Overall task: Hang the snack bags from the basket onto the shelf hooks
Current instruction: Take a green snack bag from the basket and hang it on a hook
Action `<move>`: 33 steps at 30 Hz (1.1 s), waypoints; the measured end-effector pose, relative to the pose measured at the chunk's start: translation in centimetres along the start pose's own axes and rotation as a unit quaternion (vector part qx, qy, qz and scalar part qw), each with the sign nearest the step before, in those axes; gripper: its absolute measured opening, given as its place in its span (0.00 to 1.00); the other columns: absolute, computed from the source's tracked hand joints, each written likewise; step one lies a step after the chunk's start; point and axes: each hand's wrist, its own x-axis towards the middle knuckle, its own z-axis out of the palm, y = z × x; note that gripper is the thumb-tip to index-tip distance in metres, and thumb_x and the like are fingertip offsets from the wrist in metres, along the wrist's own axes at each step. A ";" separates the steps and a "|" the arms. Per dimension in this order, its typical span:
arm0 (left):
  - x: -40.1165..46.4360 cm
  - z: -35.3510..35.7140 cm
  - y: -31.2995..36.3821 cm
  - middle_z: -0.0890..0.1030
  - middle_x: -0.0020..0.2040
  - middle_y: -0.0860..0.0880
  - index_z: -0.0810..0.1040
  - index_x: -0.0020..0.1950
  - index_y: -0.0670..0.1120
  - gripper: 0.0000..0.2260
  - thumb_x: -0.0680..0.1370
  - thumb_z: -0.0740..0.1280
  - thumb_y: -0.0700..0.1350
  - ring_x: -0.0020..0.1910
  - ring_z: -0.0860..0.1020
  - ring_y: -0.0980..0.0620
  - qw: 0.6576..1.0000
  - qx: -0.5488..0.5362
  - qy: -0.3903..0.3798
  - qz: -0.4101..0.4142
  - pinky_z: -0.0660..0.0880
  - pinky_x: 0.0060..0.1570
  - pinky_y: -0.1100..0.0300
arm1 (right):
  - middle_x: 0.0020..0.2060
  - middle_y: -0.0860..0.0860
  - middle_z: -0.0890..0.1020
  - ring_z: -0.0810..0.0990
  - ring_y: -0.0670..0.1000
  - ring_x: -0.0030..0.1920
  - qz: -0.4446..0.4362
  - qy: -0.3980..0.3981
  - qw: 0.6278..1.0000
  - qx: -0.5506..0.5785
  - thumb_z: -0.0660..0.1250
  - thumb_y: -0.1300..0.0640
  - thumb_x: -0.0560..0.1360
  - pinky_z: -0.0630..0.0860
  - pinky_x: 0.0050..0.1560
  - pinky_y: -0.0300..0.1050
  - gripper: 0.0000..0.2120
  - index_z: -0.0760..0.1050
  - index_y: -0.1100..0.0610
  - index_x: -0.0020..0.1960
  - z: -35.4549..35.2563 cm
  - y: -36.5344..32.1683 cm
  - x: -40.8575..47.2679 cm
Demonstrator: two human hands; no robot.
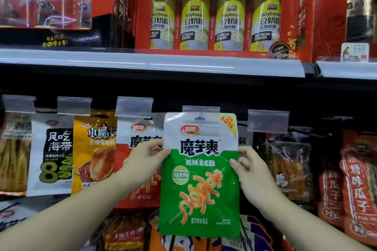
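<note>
Both hands – left hand [145, 156], right hand [247, 166] – pinch the green snack bag's [200, 185] side edges just below the clear price tag [201, 109], its hook hidden.

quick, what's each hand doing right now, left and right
Left hand: pinching the left edge of the green and white snack bag.
Right hand: gripping the same bag's right edge, thumb in front.

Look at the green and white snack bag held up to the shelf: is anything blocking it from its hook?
Nothing visible does. The left hand and right hand hold the green bag with its hang hole right under the clear price tag holder; the hook itself is hidden.
</note>
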 end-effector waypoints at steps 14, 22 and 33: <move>1.5 0.4 -1.6 0.85 0.41 0.41 0.81 0.48 0.44 0.07 0.80 0.64 0.43 0.32 0.79 0.47 0.999 0.028 0.009 -0.026 0.76 0.32 0.57 | 0.45 0.67 0.78 0.74 0.73 0.46 0.011 0.001 1.000 -0.020 0.61 0.59 0.80 0.74 0.48 0.68 0.03 0.71 0.52 0.49 0.4 1.5 1.7; 4.4 1.0 -3.2 0.84 0.39 0.38 0.80 0.46 0.48 0.07 0.79 0.64 0.47 0.28 0.74 0.47 0.994 0.100 0.031 -0.041 0.67 0.28 0.61 | 0.45 0.67 0.79 0.73 0.55 0.35 0.058 0.020 0.996 -0.057 0.62 0.60 0.79 0.71 0.37 0.49 0.04 0.71 0.52 0.47 1.6 2.6 5.3; 6.6 2.0 -5.4 0.84 0.37 0.47 0.78 0.44 0.50 0.06 0.79 0.64 0.48 0.33 0.83 0.50 0.986 0.146 0.051 -0.054 0.75 0.28 0.61 | 0.30 0.50 0.68 0.64 0.49 0.29 0.088 0.027 0.988 -0.121 0.61 0.61 0.80 0.63 0.33 0.44 0.02 0.68 0.58 0.49 2.5 3.7 7.3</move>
